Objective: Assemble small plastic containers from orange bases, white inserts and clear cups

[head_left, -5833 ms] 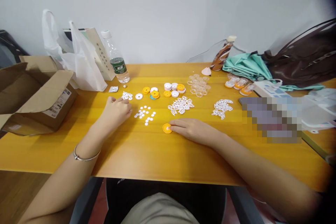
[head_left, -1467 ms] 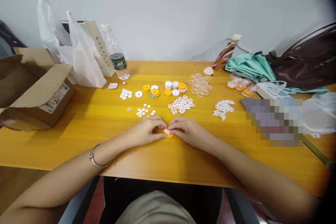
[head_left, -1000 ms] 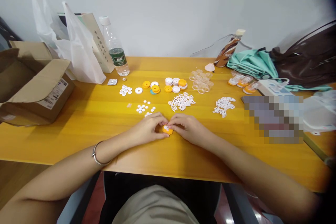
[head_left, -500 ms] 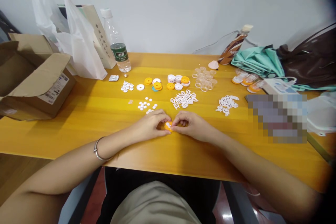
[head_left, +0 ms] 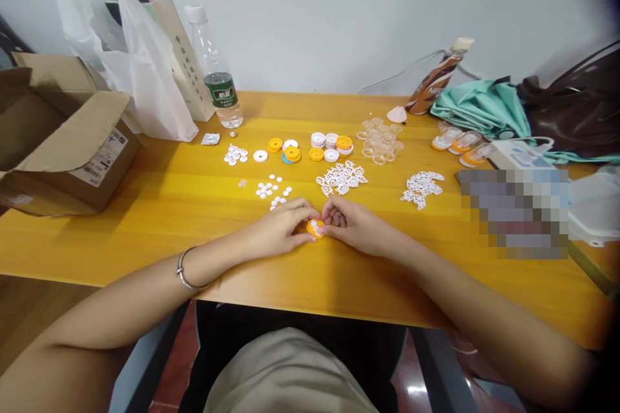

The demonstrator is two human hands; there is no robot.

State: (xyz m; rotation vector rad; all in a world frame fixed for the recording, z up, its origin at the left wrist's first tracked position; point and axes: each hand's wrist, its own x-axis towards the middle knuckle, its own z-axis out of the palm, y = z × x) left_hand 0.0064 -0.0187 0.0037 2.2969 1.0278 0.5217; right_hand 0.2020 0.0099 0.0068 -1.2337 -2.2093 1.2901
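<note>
Near the table's front, my left hand (head_left: 285, 226) grips the left side of a small orange plastic disc (head_left: 310, 230) between thumb and fingers. White round pieces lie inside the disc. My right hand (head_left: 351, 224) is closed at the disc's right side, its thumb against the white pieces and its index finger at the far rim. Whether a small part is under that thumb is hidden. Just beyond my hands lie small white round pieces (head_left: 265, 190) and a pile of white openwork cut-outs (head_left: 343, 178).
Farther back are orange and white discs (head_left: 316, 154), clear plastic cups (head_left: 380, 141) and more white cut-outs (head_left: 422, 188). A cardboard box (head_left: 62, 142), white plastic bag (head_left: 150, 77) and water bottle (head_left: 220, 87) stand left. Finished-looking orange pieces (head_left: 469, 142) and a brown bottle (head_left: 433, 84) are right.
My right thumb has shifted onto the white pieces in the disc, and the index finger has lifted toward the far rim. My left hand keeps its hold. The whole view has shifted slightly.
</note>
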